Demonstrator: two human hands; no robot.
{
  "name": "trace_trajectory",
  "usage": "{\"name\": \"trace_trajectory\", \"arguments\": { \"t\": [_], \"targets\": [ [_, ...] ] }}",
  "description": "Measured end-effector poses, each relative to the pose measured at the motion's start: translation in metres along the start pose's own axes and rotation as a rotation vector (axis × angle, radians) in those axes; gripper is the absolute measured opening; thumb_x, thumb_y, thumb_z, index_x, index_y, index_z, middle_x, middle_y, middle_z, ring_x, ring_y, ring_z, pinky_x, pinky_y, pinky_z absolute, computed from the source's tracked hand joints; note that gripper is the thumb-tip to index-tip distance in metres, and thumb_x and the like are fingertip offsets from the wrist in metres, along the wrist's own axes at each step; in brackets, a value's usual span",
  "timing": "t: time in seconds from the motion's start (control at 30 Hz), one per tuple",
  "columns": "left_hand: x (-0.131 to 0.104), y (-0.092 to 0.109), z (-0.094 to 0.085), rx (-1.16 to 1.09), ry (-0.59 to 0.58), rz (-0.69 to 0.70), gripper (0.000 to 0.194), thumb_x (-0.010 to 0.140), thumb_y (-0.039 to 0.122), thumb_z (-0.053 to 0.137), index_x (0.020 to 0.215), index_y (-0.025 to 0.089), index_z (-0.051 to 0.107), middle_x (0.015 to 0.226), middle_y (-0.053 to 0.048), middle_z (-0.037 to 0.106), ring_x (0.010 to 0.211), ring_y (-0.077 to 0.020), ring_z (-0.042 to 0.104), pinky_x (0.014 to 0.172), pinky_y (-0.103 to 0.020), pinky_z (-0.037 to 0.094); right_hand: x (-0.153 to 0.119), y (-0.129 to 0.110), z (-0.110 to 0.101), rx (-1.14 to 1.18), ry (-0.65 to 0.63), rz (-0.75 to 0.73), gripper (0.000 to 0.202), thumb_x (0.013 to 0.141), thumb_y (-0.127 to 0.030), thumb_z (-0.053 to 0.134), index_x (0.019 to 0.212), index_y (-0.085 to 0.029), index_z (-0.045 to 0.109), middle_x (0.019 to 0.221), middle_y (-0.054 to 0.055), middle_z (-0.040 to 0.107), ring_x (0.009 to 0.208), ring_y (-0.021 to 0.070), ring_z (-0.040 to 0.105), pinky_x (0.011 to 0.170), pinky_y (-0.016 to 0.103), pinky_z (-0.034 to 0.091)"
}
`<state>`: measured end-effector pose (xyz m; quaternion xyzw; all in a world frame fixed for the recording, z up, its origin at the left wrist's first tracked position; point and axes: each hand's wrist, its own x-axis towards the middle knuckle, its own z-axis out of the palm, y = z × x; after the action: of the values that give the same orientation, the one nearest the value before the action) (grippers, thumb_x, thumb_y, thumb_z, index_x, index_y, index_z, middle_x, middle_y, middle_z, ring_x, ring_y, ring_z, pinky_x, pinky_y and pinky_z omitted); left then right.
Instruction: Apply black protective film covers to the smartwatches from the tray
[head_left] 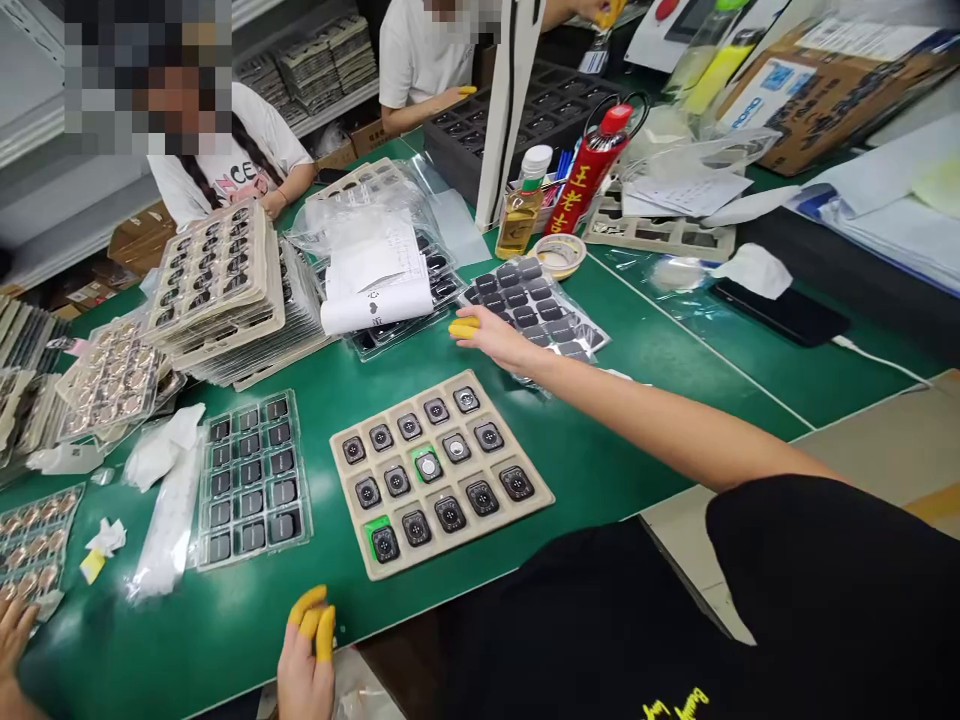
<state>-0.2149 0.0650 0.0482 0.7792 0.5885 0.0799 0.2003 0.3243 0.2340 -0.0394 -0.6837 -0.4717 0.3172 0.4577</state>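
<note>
My right hand [491,338], yellow covers on its fingertips, is over the near-left edge of a plastic-wrapped sheet of black squares [541,308]. Its fingers are drawn together; whatever they may hold is hidden. By the table's front edge, my left hand [306,655] is raised with yellow-covered fingers apart and nothing in them. Between the two hands lies a beige tray [469,548] holding rows of dark smartwatch bodies [450,513]. Green pieces show under two of them. Left of this tray is a clear blister tray [253,475] of black square parts.
Stacked trays [217,290] stand at the back left, beside papers [386,280]. Farther right are a bottle of yellow liquid [521,205], a red can [589,170], a tape roll [559,257] and a phone [780,310]. Another person's hand [13,635] is at far left; co-workers sit opposite.
</note>
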Motion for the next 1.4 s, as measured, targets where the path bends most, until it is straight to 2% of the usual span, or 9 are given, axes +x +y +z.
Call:
{"name": "trace_trajectory", "arguments": {
  "t": [0.07,0.17,0.3,0.43,0.6,0.83,0.97,1.1,1.4],
  "targets": [
    [0.014,-0.005,0.017,-0.014,0.048,-0.022,0.032,0.093,0.051,0.079,0.124,0.058,0.079,0.136,0.002,0.079,0.126,-0.041,0.078,0.091,-0.059,0.071,0.014,0.002,0.02,0.051,-0.06,0.07,0.041,0.112,-0.045,0.066,0.144,-0.021,0.066,0.136,0.012,0.074,0.113,0.0252,0.077,0.096,0.046,0.068],
    [0.022,-0.009,0.029,-0.042,0.133,-0.045,0.045,0.086,0.047,0.081,0.125,0.068,0.073,0.134,0.007,0.079,0.127,-0.0458,0.078,0.095,-0.065,0.07,0.011,0.004,0.04,0.066,-0.139,0.111,0.037,0.107,-0.044,0.075,0.134,-0.019,0.072,0.132,0.01,0.076,0.113,0.0242,0.076,0.099,0.047,0.066],
    [0.027,-0.01,0.042,-0.066,0.313,-0.012,0.037,0.098,0.045,0.069,0.135,0.051,0.073,0.139,-0.006,0.074,0.128,-0.0433,0.076,0.101,-0.064,0.068,-0.012,0.011,0.052,0.036,-0.186,0.062,0.023,0.092,-0.035,0.077,0.114,-0.027,0.076,0.12,0.011,0.082,0.115,0.0327,0.078,0.106,0.056,0.064],
    [0.039,-0.012,0.078,-0.062,0.363,-0.031,0.039,0.109,0.05,0.053,0.132,0.029,0.076,0.135,-0.017,0.075,0.125,-0.0381,0.076,0.105,-0.063,0.066,-0.026,0.019,0.058,-0.015,-0.148,0.013,0.028,0.084,-0.037,0.069,0.111,-0.031,0.074,0.116,0.011,0.082,0.111,0.0375,0.079,0.099,0.061,0.065],
    [0.046,-0.018,0.111,-0.163,0.351,0.121,0.042,0.114,0.046,0.047,0.135,0.024,0.076,0.138,-0.018,0.077,0.129,-0.0325,0.074,0.107,-0.056,0.064,-0.028,0.017,0.064,-0.111,-0.086,-0.031,0.021,0.083,-0.04,0.066,0.102,-0.033,0.074,0.11,0.011,0.083,0.102,0.0371,0.079,0.091,0.057,0.066],
    [0.048,-0.022,0.106,-0.233,0.31,0.128,0.038,0.11,0.05,0.06,0.131,0.022,0.075,0.139,-0.018,0.076,0.131,-0.0328,0.073,0.111,-0.057,0.061,-0.028,0.013,0.075,-0.265,-0.06,-0.061,0.022,0.092,-0.04,0.061,0.103,-0.028,0.075,0.109,0.012,0.083,0.097,0.0344,0.077,0.089,0.051,0.063],
    [0.046,-0.011,0.099,-0.203,0.298,0.077,0.048,0.11,0.054,0.06,0.146,0.022,0.065,0.145,-0.019,0.072,0.137,-0.0326,0.069,0.116,-0.057,0.06,-0.03,0.015,0.074,-0.338,-0.069,-0.085,0.019,0.094,-0.039,0.061,0.101,-0.028,0.075,0.104,0.012,0.082,0.093,0.0333,0.076,0.087,0.049,0.062],
    [0.029,0.018,0.079,-0.039,0.274,0.075,0.027,0.111,0.041,0.063,0.128,0.023,0.073,0.132,-0.016,0.071,0.126,-0.0311,0.068,0.109,-0.052,0.062,-0.03,0.02,0.072,-0.38,-0.07,-0.119,0.018,0.094,-0.034,0.061,0.102,-0.027,0.076,0.107,0.012,0.082,0.097,0.0329,0.075,0.091,0.048,0.061],
    [0.004,0.102,0.064,0.428,-0.092,-0.05,0.019,0.107,0.023,0.06,0.098,0.019,0.076,0.093,-0.014,0.068,0.094,-0.0322,0.06,0.075,-0.044,0.051,-0.032,0.037,0.071,-0.449,-0.052,-0.176,0.021,0.094,-0.032,0.061,0.106,-0.026,0.077,0.098,0.011,0.078,0.096,0.0342,0.074,0.095,0.053,0.06]
  ]
}}
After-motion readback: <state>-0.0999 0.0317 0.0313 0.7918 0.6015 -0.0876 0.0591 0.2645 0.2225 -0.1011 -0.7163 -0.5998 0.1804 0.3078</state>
